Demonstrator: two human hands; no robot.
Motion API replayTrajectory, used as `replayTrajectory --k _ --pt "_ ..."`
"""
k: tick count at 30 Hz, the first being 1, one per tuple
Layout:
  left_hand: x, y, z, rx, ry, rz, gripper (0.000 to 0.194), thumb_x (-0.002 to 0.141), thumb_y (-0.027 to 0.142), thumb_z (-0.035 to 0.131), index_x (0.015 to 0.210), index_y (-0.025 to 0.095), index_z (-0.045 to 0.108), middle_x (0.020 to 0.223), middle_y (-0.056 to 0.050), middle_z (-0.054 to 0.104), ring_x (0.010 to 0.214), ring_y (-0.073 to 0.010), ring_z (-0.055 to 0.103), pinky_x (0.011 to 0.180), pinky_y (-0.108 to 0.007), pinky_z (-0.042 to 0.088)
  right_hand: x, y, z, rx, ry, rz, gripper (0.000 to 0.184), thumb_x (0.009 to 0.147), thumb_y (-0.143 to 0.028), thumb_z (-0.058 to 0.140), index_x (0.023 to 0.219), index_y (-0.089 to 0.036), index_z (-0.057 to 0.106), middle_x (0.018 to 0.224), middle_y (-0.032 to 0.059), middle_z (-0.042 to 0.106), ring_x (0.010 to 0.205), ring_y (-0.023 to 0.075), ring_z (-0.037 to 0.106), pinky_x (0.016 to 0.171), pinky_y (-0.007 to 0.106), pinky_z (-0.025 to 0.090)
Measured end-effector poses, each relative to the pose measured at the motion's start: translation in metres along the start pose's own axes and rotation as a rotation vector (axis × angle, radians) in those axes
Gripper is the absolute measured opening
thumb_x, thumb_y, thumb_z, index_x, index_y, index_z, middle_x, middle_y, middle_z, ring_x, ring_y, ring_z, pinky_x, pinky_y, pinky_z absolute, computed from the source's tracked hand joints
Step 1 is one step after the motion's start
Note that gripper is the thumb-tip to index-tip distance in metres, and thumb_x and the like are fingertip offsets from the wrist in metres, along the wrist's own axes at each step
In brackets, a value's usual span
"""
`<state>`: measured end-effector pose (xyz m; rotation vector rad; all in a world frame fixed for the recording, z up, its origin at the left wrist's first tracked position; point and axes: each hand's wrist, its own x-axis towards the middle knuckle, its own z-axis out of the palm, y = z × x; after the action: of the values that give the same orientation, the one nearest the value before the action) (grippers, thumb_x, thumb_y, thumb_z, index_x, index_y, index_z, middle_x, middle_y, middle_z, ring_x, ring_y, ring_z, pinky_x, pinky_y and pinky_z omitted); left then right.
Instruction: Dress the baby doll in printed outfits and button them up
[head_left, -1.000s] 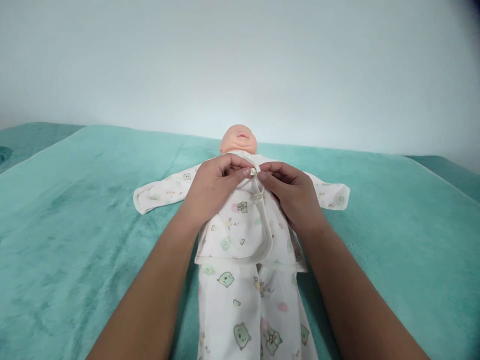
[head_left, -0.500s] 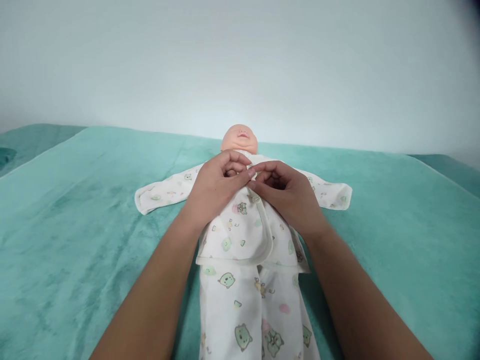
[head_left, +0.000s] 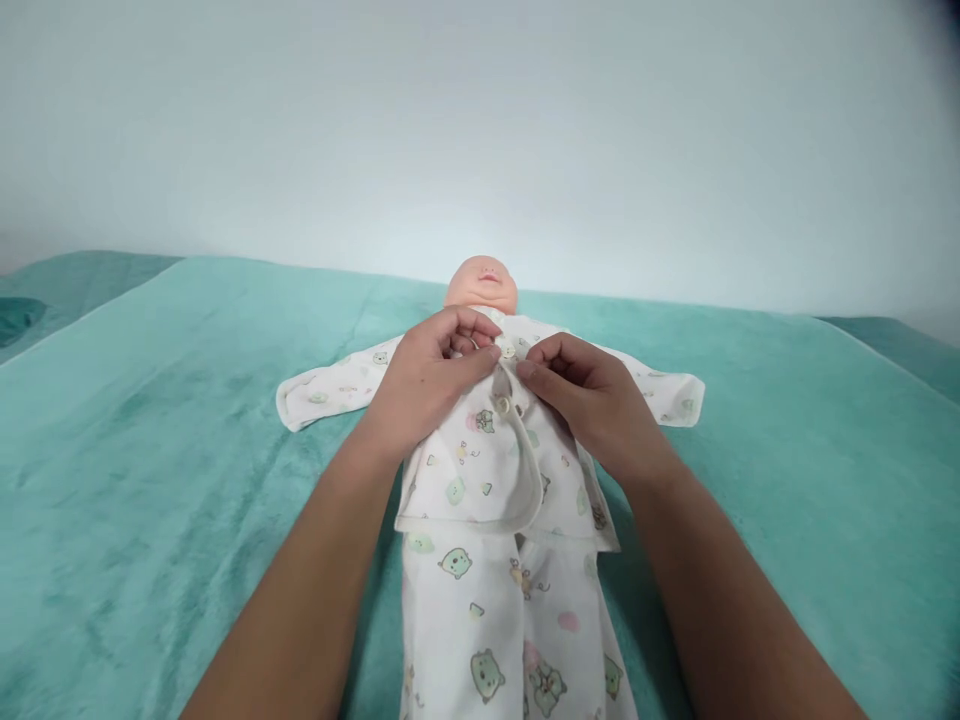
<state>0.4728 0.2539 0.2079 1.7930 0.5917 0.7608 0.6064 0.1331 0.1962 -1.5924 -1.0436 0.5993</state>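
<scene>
A baby doll [head_left: 480,285] lies on its back, dressed in a white printed baby jacket [head_left: 465,470] and matching trousers [head_left: 465,620]. At the chest, my left hand [head_left: 442,370] has its thumb and fingers closed on the jacket's front edge. My right hand [head_left: 589,390] pinches the jacket's cloth just to the right, thumb against bent forefinger. Between the two hands a pale upper button [head_left: 508,351] shows on the front edge. Below it sits a lower button [head_left: 501,404], with the cloth gaping slightly between them. The fingertips' exact hold on the cloth is partly hidden.
A teal plush blanket [head_left: 165,480] lies under the doll, with some creases at the left. The jacket's sleeves [head_left: 322,395] stretch out to both sides. A pale wall [head_left: 480,120] rises behind the blanket's far edge.
My right hand has drawn a little to the right, away from my left fingertips. The upper button between them now shows, and the jacket front gapes below it. My left hand stays nearly in place.
</scene>
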Motion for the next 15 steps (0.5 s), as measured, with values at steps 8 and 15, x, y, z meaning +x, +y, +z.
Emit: replayTrajectory --k 8,15 --pt "-0.005 0.014 -0.024 0.107 -0.404 -0.082 0.019 0.085 0.037 0.064 0.083 0.019 0.070 0.075 -0.001 0.066 0.065 -0.0117 0.058 0.059 -0.024 0.045 -0.019 -0.027 -0.009 -0.421 -0.311 0.039 0.039 0.080 -0.054 0.068 0.073 -0.021 0.050 0.064 -0.0044 0.047 0.055 0.0089 0.037 0.047 0.023 0.029" --pt "-0.005 0.019 -0.029 0.256 -0.534 -0.058 0.019 0.083 0.040 0.067 0.087 0.022 0.074 0.077 0.000 0.066 0.068 -0.0119 0.057 0.059 -0.023 0.043 -0.024 -0.034 -0.007 -0.591 -0.296 0.016 0.022 0.086 -0.038 0.058 0.074 -0.022 0.049 0.064 -0.0039 0.049 0.054 0.0096 0.039 0.045 0.023 0.029"
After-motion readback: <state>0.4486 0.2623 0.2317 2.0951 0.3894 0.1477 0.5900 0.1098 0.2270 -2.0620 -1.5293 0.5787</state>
